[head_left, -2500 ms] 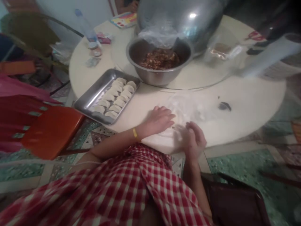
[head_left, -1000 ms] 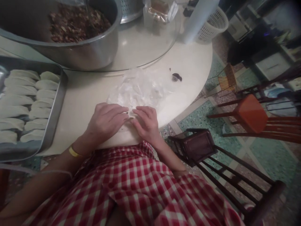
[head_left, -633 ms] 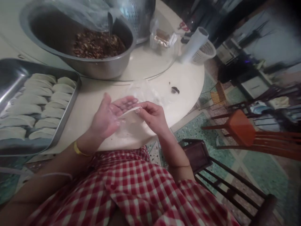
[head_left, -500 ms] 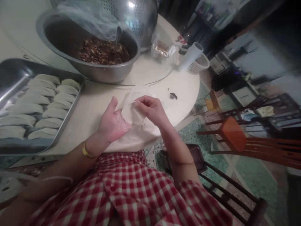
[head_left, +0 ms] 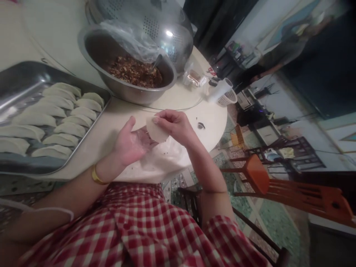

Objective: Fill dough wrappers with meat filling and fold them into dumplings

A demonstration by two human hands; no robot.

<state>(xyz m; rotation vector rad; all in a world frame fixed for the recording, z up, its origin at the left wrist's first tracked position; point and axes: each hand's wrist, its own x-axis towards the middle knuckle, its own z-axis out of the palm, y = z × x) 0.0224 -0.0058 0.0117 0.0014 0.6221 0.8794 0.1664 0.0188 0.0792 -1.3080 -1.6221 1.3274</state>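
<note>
My right hand (head_left: 176, 128) pinches a round, pale dumpling wrapper (head_left: 155, 129) at its upper edge. Palm up, my left hand (head_left: 132, 142) lies open beside it, its fingers stretched behind the wrapper, so their tips are hidden. Beyond the hands stands a steel bowl (head_left: 133, 92) of dark, chopped filling (head_left: 136, 72), with a spoon handle (head_left: 157, 61) sticking out and a clear plastic bag over its far rim. At the left, folded dumplings (head_left: 69, 129) lie in two rows on a metal tray (head_left: 16, 89).
A large steel colander (head_left: 178, 33) stands behind the bowl. Farther right on the table are a wrapped package (head_left: 194, 77), a plastic roll (head_left: 221, 89) and a white basket (head_left: 228, 98). A small dark scrap (head_left: 200, 126) lies near the right edge. Wooden chairs (head_left: 254, 174) stand beyond.
My right hand has lifted the wrapper, which now stands more upright against my left fingers. My left hand has opened flatter. The camera view has swung a little to the right.
</note>
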